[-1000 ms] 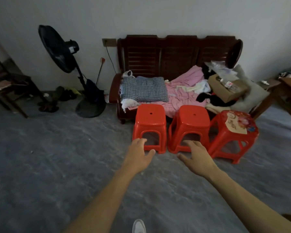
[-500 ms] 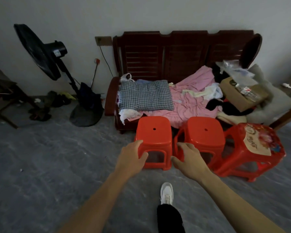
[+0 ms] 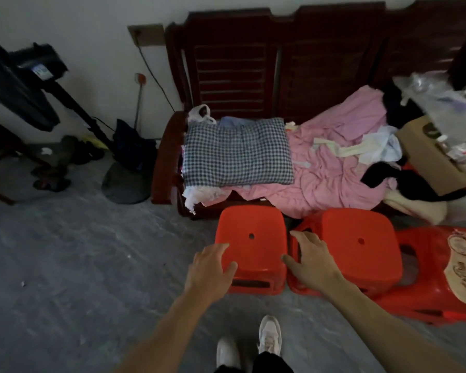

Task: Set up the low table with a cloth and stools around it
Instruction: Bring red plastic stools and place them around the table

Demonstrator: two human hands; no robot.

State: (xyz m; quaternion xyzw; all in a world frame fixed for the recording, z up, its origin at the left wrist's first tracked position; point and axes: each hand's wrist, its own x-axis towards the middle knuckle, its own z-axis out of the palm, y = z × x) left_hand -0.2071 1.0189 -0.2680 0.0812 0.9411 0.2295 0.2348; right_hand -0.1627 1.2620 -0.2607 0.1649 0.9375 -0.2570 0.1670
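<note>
Three red plastic stools stand in a row on the grey floor in front of a wooden bench. My left hand (image 3: 213, 270) hovers open over the front left corner of the left stool (image 3: 253, 238). My right hand (image 3: 311, 262) is spread open over the gap between the left stool and the middle stool (image 3: 361, 246), fingers at the middle stool's left edge. The right stool (image 3: 441, 273) carries a printed picture on its seat. Neither hand holds anything. No low table or tablecloth is in view.
The dark wooden bench (image 3: 170, 157) holds a checked cushion (image 3: 237, 154), a pink sheet (image 3: 334, 168), clothes and a cardboard box (image 3: 431, 154). A black standing fan (image 3: 127, 181) and shoes (image 3: 51, 179) sit at the left. My white shoes (image 3: 269, 335) are below.
I have stepped closer to the stools and look down more steeply. Both hands have moved forward from in front of the stools to over their seats.
</note>
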